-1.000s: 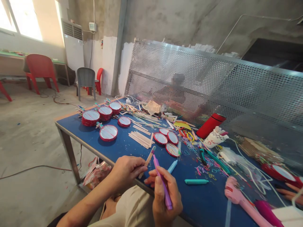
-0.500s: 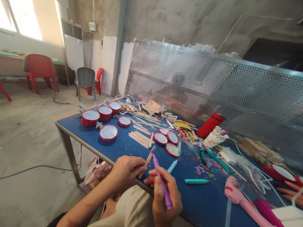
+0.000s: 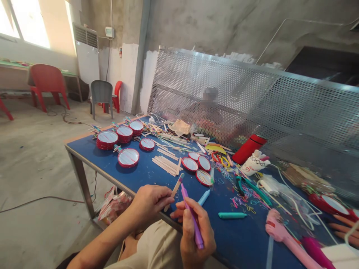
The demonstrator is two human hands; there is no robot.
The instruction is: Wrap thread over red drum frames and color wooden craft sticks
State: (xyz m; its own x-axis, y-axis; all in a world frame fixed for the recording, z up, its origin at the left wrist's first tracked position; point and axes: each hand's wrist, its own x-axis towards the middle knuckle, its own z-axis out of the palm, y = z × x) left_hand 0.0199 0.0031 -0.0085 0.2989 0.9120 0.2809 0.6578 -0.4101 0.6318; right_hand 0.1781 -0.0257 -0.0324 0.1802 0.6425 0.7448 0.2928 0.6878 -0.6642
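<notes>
Between the thumb and fingers of my left hand a wooden craft stick is pinched, its upper end coloured purple. My right hand is closed round a purple marker, held like a pen with its tip at the stick's coloured end. Just behind the right fingers lies a light blue marker, and a teal marker rests to the right. A row of plain craft sticks lies beyond my hands, close to several small red-rimmed round pieces.
Banjo-like red-rimmed pieces stand at the table's left, some stacked. Farther right are a red bottle, a paper cup of markers, green-handled pliers, loose rubber bands and a pink glue gun. Another person's hand shows at the right edge.
Hardly anything differs. Both hands keep the stick and the purple marker in nearly the same place; the other person's hand at the right edge has shifted slightly.
</notes>
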